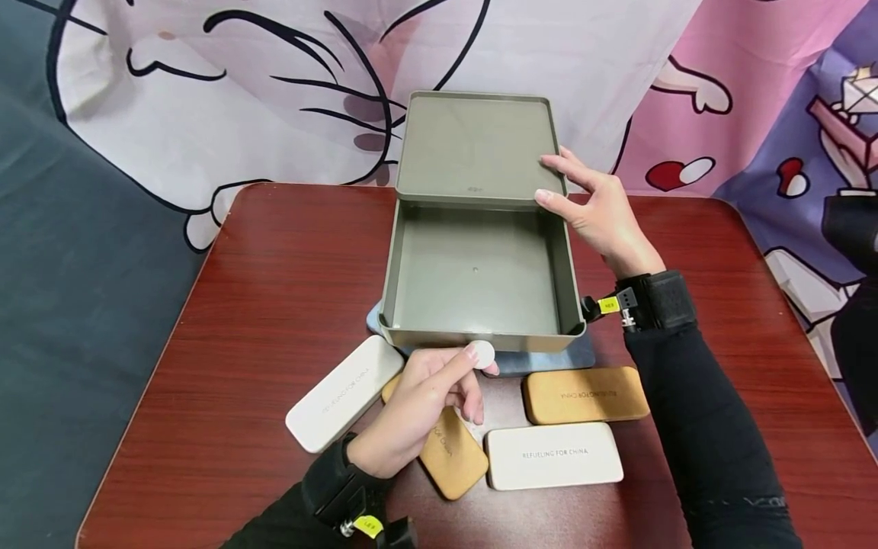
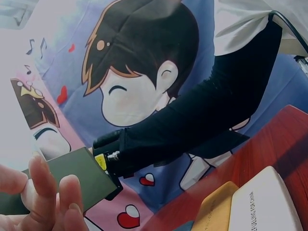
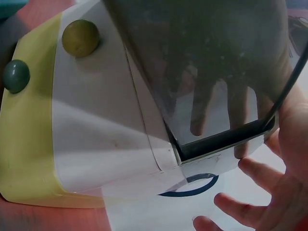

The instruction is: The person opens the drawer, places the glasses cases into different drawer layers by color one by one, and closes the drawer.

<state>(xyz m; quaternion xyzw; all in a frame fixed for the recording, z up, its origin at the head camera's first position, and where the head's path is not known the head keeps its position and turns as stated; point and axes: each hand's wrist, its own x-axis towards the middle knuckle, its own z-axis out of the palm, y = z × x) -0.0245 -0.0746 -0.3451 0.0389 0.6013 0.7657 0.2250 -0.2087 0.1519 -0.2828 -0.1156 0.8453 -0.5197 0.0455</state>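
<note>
A grey-green rectangular box (image 1: 473,267) sits with its inside facing up. Its lid (image 1: 476,149) stands raised at the back. Along the lid's right edge, my right hand (image 1: 604,213) holds on with thumb and forefinger on the face; its other fingers are hidden. In front of the box, my left hand (image 1: 425,400) pinches a small white round disc (image 1: 483,354) between thumb and forefinger. The left wrist view shows the left fingers (image 2: 43,185) before a dark green panel. In the right wrist view, spread fingers (image 3: 262,175) are beside a dark glossy panel (image 3: 202,62).
Around the left hand lie white tins (image 1: 554,456) and tan tins (image 1: 586,395), some lettered "REFUELING FOR CHINA". A blue-grey mat (image 1: 542,361) lies under the box on the red-brown table (image 1: 288,305). A yellow-and-white case (image 3: 96,120) with two round knobs shows in the right wrist view.
</note>
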